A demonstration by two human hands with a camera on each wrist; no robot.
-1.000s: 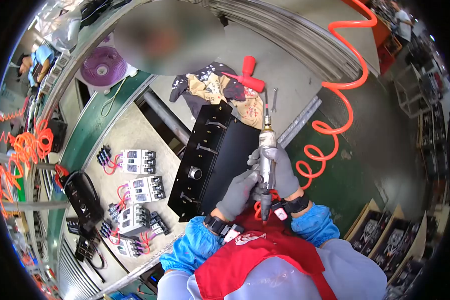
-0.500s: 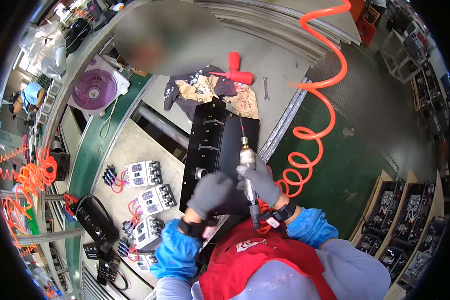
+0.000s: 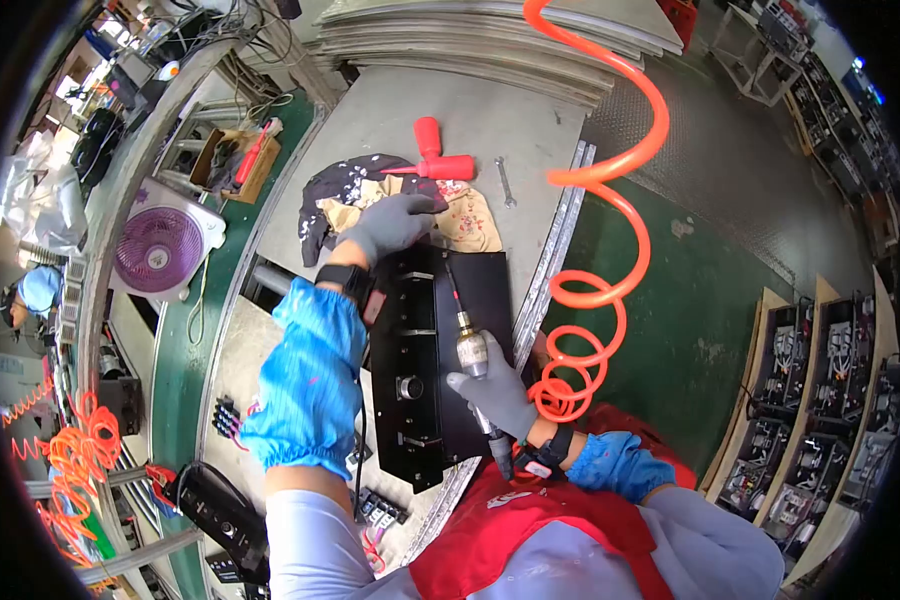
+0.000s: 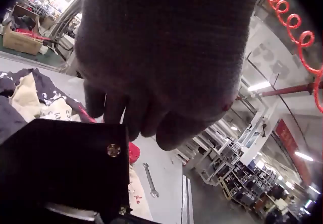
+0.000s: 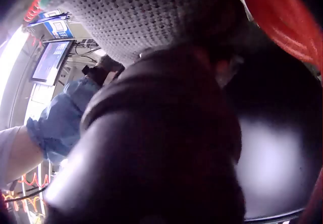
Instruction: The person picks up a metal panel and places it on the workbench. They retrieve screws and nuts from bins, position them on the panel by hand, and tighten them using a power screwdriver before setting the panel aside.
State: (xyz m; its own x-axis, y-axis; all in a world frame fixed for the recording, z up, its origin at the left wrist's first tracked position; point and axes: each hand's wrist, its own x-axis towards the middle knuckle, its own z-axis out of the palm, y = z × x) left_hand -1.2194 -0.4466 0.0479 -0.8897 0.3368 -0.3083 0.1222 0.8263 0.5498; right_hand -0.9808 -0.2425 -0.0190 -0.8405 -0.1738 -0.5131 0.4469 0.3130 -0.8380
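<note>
My gloved right hand (image 3: pixel 505 395) grips a pneumatic screwdriver (image 3: pixel 473 355) with a long thin bit, lying over the black metal panel (image 3: pixel 475 420). In the right wrist view the screwdriver's dark body (image 5: pixel 161 133) fills the middle, below the knitted glove. My gloved left hand (image 3: pixel 395 222) reaches over the far end of the panel, beside the rags (image 3: pixel 467 213). In the left wrist view its fingers (image 4: pixel 132 115) extend loosely past the panel's edge, with nothing seen held. The panel bears bracket handles and a round metal fitting (image 3: pixel 408 387).
Red squeeze bottles (image 3: pixel 450 166) and a wrench (image 3: pixel 506 182) lie on the far tabletop. An orange coiled air hose (image 3: pixel 638 240) hangs at the right. Left of the table stands a purple fan (image 3: pixel 160 252); a black device (image 3: pixel 220 512) lies at the lower left.
Both hands were together on the screwdriver; the left hand let go and moved forward to the panel's far end. The right hand kept hold of the screwdriver, which shifted left in view.
</note>
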